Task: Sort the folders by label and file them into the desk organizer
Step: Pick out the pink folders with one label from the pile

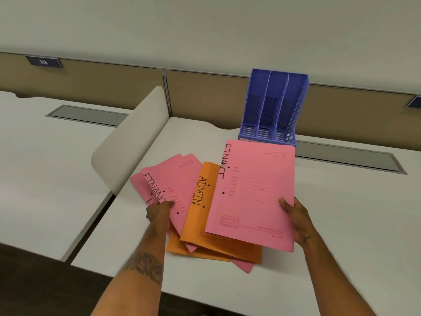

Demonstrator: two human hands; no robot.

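Holding pink folder (252, 192) at its lower right edge in right hand (296, 218); left hand (159, 212) gripping fanned folders (182, 192) at 9 o'clock; blue organizer (273, 108) at 12, on desk (341, 224).

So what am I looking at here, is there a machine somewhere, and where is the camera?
No machine: a person works with bare hands, and the single camera sits on their head, looking forward and down. The right hand holds up a pink folder marked FINANCE. The left hand grips the fanned pile of folders on the white desk; in it you can read another pink FINANCE and an orange ADMIN folder. Behind stands a blue desk organizer with three slots, all empty as far as the picture shows.
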